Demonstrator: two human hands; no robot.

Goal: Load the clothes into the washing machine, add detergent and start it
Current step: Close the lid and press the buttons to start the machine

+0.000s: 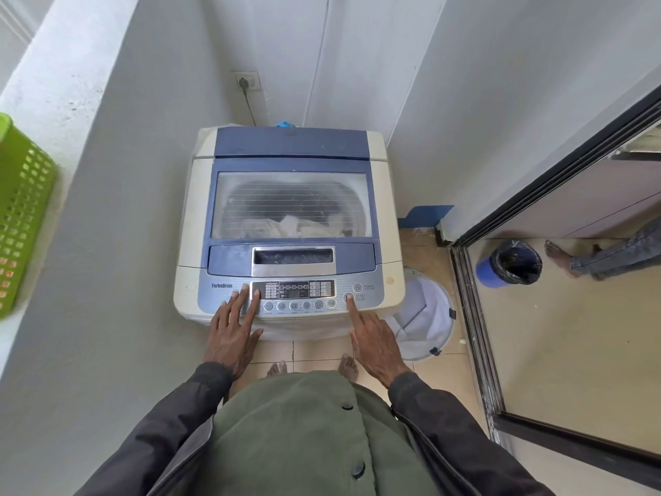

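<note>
We're at the start step: pale clothes (289, 225) lie inside the lid-shut cream-and-blue top-loading washing machine (388, 195), left hand (230, 327) rests flat, empty, on its blue-grey control panel (221, 293), right hand (375, 340) holds nothing, index on the round silver start button (348, 298), next a firm press

This is a narrow laundry nook in a home, squeezed between white plastered walls. A cream and blue top-loading washing machine (382, 195) fills the corner, its cord running up to a white wall socket (246, 81). A green perforated plastic laundry basket (21, 216) sits on a side ledge, and a white mesh hamper (425, 316) stands on beige floor tiles (425, 252). A dark-framed sliding door (475, 316) gives onto a room holding a blue lined waste bin (486, 272).
</note>
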